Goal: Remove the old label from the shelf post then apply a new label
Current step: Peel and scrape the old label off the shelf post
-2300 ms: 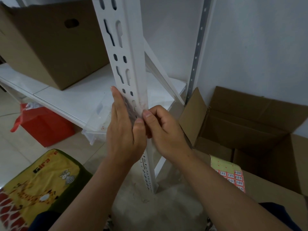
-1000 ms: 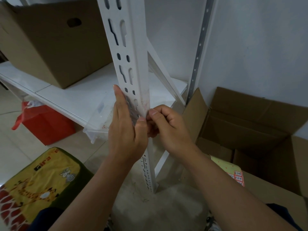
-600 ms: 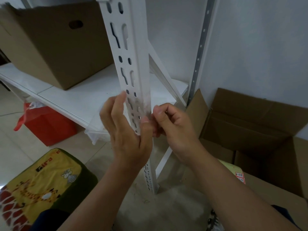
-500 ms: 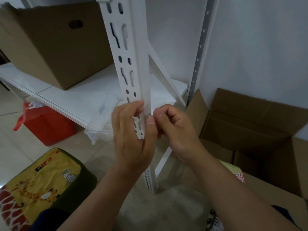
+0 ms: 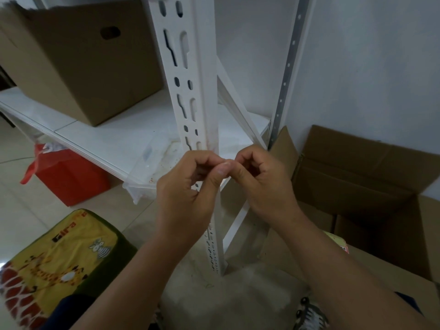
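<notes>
Where both hands meet before the slotted white metal post (image 5: 190,96), left hand (image 5: 190,194) and right hand (image 5: 259,184) curl fingertips together; anything pinched stays hidden.

White shelf board (image 5: 100,136) with a brown cardboard box (image 5: 81,60) and clear plastic tray (image 5: 152,163) on it

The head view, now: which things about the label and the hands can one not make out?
- Old label: whatever the left hand and right hand pinch between the fingertips is too small and covered by the fingers.
- Shelf post: the stretch behind both hands is hidden, so whether label remains there cannot be told.
- Sticker sheet: mostly hidden by the right forearm; its print is unreadable.
</notes>
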